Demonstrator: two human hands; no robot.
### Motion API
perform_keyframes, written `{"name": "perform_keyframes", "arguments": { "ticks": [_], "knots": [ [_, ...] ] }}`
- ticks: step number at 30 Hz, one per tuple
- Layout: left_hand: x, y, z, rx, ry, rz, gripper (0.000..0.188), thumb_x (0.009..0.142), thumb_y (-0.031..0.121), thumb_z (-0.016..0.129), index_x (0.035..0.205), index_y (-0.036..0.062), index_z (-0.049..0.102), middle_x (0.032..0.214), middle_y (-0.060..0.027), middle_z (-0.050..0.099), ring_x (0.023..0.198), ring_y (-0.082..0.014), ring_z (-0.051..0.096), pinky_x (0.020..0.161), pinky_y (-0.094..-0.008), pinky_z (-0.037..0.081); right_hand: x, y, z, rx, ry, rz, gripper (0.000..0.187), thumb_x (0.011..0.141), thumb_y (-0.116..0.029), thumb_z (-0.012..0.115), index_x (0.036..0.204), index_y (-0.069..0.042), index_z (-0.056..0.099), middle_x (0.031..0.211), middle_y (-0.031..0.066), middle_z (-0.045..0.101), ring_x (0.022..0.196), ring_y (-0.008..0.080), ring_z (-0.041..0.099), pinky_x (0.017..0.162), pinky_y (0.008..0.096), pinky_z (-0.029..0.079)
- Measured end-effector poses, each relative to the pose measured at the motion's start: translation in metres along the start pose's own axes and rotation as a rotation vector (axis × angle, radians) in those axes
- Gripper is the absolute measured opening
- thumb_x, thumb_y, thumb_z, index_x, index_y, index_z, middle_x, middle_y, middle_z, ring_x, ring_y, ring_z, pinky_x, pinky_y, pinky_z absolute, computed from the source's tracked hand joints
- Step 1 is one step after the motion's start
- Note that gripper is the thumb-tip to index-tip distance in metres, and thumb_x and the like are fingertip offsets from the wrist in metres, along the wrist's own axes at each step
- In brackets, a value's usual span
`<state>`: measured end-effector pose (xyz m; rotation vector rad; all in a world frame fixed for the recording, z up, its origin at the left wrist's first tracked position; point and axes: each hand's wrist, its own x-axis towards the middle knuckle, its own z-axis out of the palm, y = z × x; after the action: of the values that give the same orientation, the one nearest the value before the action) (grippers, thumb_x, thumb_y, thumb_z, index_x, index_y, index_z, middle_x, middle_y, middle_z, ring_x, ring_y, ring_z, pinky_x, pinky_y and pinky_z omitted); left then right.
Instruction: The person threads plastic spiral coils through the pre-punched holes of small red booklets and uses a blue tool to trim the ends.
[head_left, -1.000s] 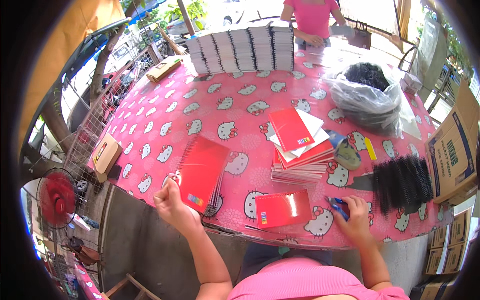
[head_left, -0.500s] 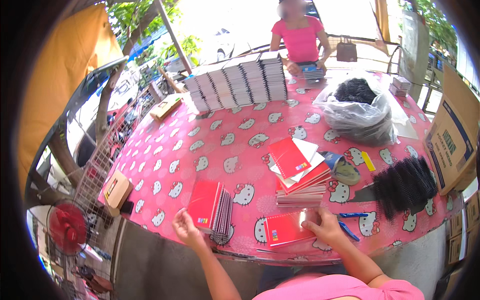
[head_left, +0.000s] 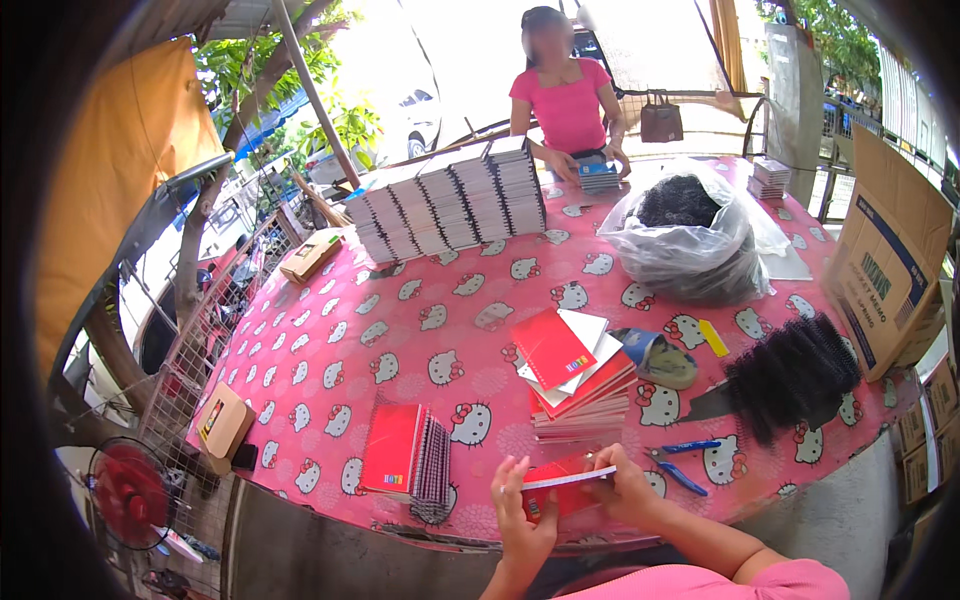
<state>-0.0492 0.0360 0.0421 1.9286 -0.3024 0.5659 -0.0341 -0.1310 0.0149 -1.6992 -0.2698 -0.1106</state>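
My left hand [head_left: 525, 522] and my right hand [head_left: 630, 492] hold a small red-covered notebook [head_left: 562, 474] between them at the table's near edge. It is lifted and tilted, with its white page edge showing. My left fingers grip the left end and my right fingers the right end. Left of my hands lies a stack of red notebooks [head_left: 392, 448] with dark spiral bindings. Beyond my hands rises a pile of red covers and page blocks [head_left: 583, 412], with a red cover [head_left: 552, 345] and white sheets on top. Blue-handled pliers [head_left: 684, 478] lie right of my right hand.
Black spiral coils [head_left: 795, 375] lie at the right, near a yellow strip [head_left: 714, 338] and a blue-and-beige rounded object [head_left: 660, 362]. Farther back stand a plastic bag of coils [head_left: 690, 250], stacked bound books [head_left: 450, 205] and a cardboard box [head_left: 885, 260]. A person [head_left: 568, 105] handles small books opposite.
My left hand has moved right from beside the spiral-bound stack to the red notebook. The notebook has been raised from the table and tilted between both hands. The view has shifted slightly.
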Motion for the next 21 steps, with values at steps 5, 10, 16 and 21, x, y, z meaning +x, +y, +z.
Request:
{"name": "perform_keyframes", "arguments": {
  "ticks": [5,10,16,21],
  "knots": [
    [0.02,0.029,0.002,0.512,-0.099,0.206,0.036,0.078,0.025,0.076,0.113,0.0186,0.067,0.118,-0.0129,0.057,0.109,-0.0278,0.051,0.104,-0.0493,0.025,0.006,-0.014,-0.021,-0.313,-0.083,-0.174,0.027,0.078,0.003,0.067,0.099,-0.002,0.051,0.098,0.0147,0.058,0.094,0.0297,0.059,0.079,0.0372,0.048],
    [0.031,0.013,0.005,0.279,-0.169,0.21,0.013,0.077,0.024,0.075,0.09,0.0218,0.074,0.082,0.0077,0.067,0.079,-0.0143,0.055,0.089,-0.0389,0.031,0.029,-0.012,-0.15,-1.007,0.421,0.073,0.049,0.065,-0.033,0.083,0.094,-0.001,0.059,0.101,0.0157,0.055,0.1,0.0331,0.054,0.083,0.0423,0.047],
    [0.028,0.015,0.0,0.28,-0.2,0.178,0.014,0.077,0.024,0.075,0.091,0.0201,0.075,0.085,0.0069,0.068,0.081,-0.0138,0.055,0.089,-0.039,0.029,0.031,0.064,-0.225,-1.31,0.474,0.33,0.031,0.074,-0.024,0.075,0.087,-0.001,0.06,0.091,0.0176,0.061,0.086,0.0357,0.062,0.075,0.0434,0.051],
    [0.031,0.027,0.003,0.238,-0.141,0.163,0.016,0.075,0.022,0.078,0.091,0.0189,0.076,0.087,0.0057,0.069,0.08,-0.0118,0.056,0.089,-0.0336,0.03,0.027,0.059,-0.239,-1.26,0.537,0.239,0.014,0.077,-0.006,0.065,0.088,0.0,0.06,0.086,0.0189,0.061,0.084,0.0383,0.062,0.073,0.0453,0.05]
  ]
}}
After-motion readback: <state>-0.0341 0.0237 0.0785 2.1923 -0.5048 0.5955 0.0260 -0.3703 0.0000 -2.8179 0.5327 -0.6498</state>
